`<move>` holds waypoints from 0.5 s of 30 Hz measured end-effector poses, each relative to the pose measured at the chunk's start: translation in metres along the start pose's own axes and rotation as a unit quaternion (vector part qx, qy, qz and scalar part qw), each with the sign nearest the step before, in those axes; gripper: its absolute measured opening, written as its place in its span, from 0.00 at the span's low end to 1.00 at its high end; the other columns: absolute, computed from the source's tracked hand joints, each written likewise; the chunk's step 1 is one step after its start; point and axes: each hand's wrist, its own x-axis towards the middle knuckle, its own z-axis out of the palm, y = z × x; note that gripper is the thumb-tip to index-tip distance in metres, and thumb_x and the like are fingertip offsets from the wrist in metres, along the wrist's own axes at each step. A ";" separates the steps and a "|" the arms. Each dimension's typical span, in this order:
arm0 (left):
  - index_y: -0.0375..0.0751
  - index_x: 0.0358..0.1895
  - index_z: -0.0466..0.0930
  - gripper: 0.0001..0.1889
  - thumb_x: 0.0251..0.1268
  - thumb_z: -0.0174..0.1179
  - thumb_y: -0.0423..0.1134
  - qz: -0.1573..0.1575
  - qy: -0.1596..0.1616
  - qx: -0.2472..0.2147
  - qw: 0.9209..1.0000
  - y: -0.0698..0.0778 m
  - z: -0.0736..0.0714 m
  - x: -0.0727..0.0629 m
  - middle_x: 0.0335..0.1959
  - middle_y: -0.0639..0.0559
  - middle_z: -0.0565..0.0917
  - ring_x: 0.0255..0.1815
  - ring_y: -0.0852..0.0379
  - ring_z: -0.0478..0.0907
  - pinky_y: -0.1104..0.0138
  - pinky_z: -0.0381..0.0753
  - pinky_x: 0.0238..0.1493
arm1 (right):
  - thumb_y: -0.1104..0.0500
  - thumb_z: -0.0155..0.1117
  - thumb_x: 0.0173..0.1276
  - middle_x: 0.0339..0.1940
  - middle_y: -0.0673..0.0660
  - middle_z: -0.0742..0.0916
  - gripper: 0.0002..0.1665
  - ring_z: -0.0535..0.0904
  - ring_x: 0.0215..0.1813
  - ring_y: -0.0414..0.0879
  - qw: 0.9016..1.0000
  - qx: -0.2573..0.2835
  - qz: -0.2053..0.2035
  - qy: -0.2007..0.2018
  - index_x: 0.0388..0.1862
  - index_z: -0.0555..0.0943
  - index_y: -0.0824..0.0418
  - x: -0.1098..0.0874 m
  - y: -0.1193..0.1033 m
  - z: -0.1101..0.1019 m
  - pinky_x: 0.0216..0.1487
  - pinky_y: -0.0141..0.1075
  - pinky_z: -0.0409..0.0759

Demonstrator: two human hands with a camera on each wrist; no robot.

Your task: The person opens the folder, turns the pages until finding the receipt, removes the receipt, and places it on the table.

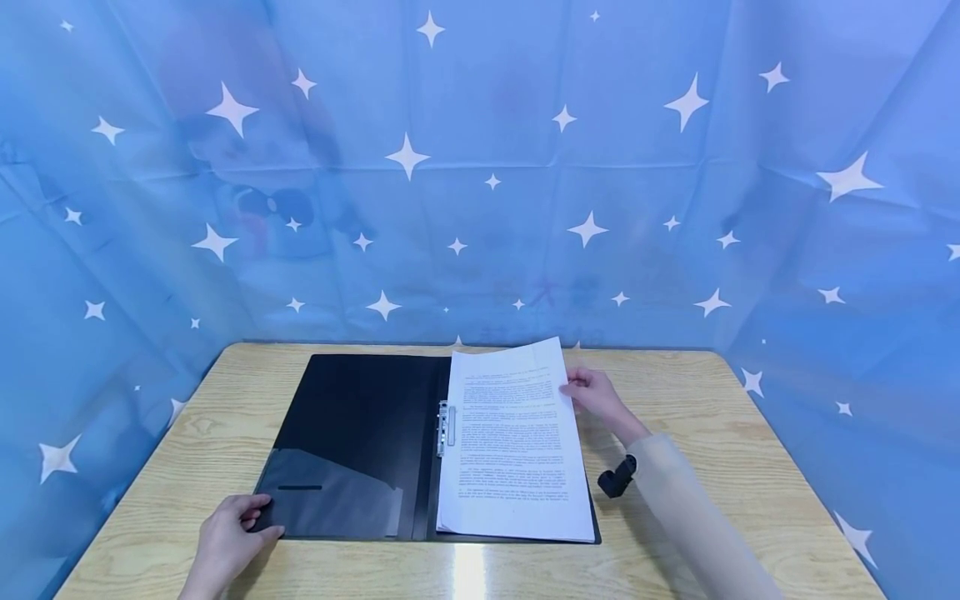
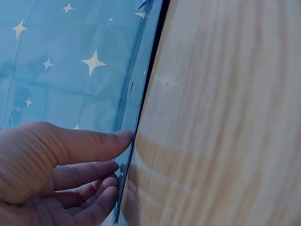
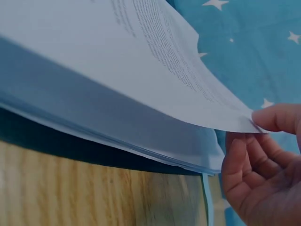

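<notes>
A black clip folder (image 1: 352,408) lies spread on the table, with a clear pocket (image 1: 337,500) at the bottom of its left cover. My left hand (image 1: 228,537) holds the folder's lower left corner, its thumb and bent fingertips at the cover's edge in the left wrist view. A stack of printed paper (image 1: 510,458) sits under the metal clip (image 1: 445,429) on the right side. My right hand (image 1: 596,396) pinches the right edge of the top sheet (image 3: 197,113) between thumb and fingers. That sheet bows upward, apart from the pages below it.
The wooden table (image 1: 675,375) extends around the folder, its far edge against a blue star-patterned curtain (image 1: 480,208). A black device (image 1: 617,477) is strapped at the right wrist, beside the light sleeve (image 1: 686,508).
</notes>
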 end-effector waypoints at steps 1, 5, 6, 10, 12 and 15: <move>0.18 0.48 0.74 0.26 0.43 0.71 0.29 -0.001 0.000 0.000 1.000 0.000 0.000 0.000 0.45 0.28 0.73 0.43 0.39 0.75 0.56 0.79 0.43 | 0.65 0.55 0.66 0.35 0.61 0.82 0.14 0.78 0.31 0.43 1.000 0.004 0.002 -0.002 0.47 0.74 0.74 -0.001 0.000 0.000 0.31 0.37 0.77; 0.19 0.48 0.74 0.26 0.42 0.71 0.29 0.000 0.001 0.001 1.000 0.000 0.001 0.000 0.45 0.28 0.73 0.43 0.39 0.75 0.56 0.79 0.42 | 0.66 0.55 0.66 0.36 0.61 0.83 0.15 0.79 0.32 0.43 1.000 0.015 0.000 -0.016 0.49 0.73 0.75 -0.008 0.001 -0.002 0.32 0.36 0.78; 0.18 0.48 0.74 0.26 0.42 0.71 0.29 0.000 0.000 0.001 1.000 0.001 0.000 0.000 0.45 0.28 0.73 0.43 0.39 0.75 0.56 0.79 0.42 | 0.66 0.55 0.66 0.36 0.60 0.82 0.15 0.79 0.32 0.43 1.000 0.017 -0.001 -0.020 0.49 0.73 0.75 -0.009 0.002 -0.002 0.32 0.37 0.78; 0.18 0.48 0.74 0.26 0.43 0.71 0.30 0.000 -0.003 0.003 1.000 0.001 0.000 0.000 0.45 0.28 0.73 0.43 0.39 0.75 0.56 0.79 0.43 | 0.66 0.55 0.66 0.36 0.61 0.82 0.15 0.79 0.32 0.44 0.999 0.022 0.003 -0.030 0.49 0.73 0.75 -0.014 0.003 -0.001 0.33 0.38 0.79; 0.18 0.48 0.74 0.27 0.43 0.71 0.30 0.001 -0.003 0.004 1.000 0.002 0.000 0.000 0.46 0.28 0.73 0.43 0.39 0.75 0.55 0.78 0.43 | 0.66 0.55 0.66 0.36 0.60 0.82 0.15 0.79 0.32 0.44 0.999 0.021 0.003 -0.034 0.48 0.73 0.75 -0.017 0.003 -0.001 0.34 0.40 0.79; 0.18 0.48 0.74 0.27 0.44 0.71 0.30 0.002 -0.003 0.006 1.000 0.002 0.000 0.000 0.46 0.27 0.73 0.43 0.39 0.75 0.54 0.78 0.43 | 0.66 0.56 0.66 0.35 0.59 0.83 0.14 0.79 0.31 0.44 0.999 0.022 0.003 -0.037 0.47 0.73 0.75 -0.022 0.001 -0.001 0.34 0.43 0.79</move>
